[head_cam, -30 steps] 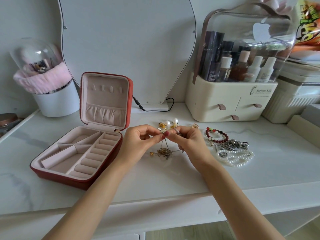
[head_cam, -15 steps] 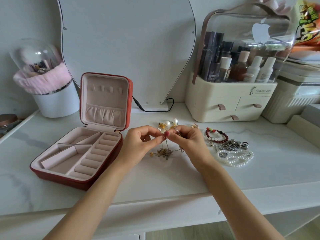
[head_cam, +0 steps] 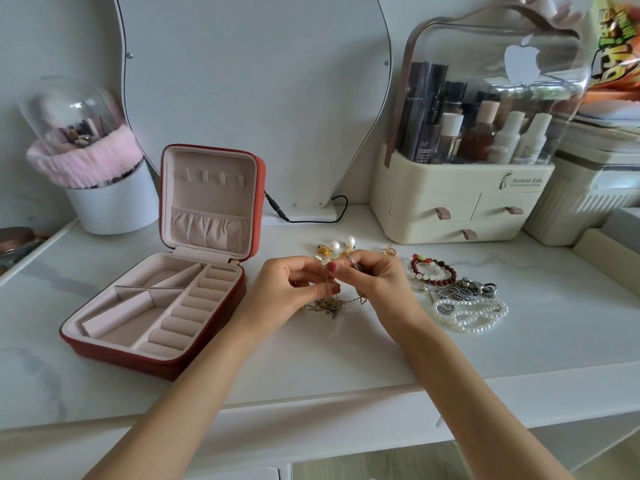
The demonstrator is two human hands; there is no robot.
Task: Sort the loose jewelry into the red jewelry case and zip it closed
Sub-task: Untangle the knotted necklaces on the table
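The red jewelry case lies open at the left, its pink compartments holding nothing, its lid upright. At the middle of the white table, my left hand and my right hand meet fingertip to fingertip, both pinching a thin gold chain whose tangled end trails on the table below them. Behind the hands lie pearl earrings and a small gold ring. To the right lie a red bead bracelet, a silver chain and a pearl strand.
A mirror stands at the back with a black cable. A cream cosmetics organizer with drawers sits back right, a white brush holder back left. The table's front edge runs just below my forearms.
My fingers have shifted slightly along the chain, and the dangling tangle has swung a little. The hands stay in the same spot and the case has not moved.
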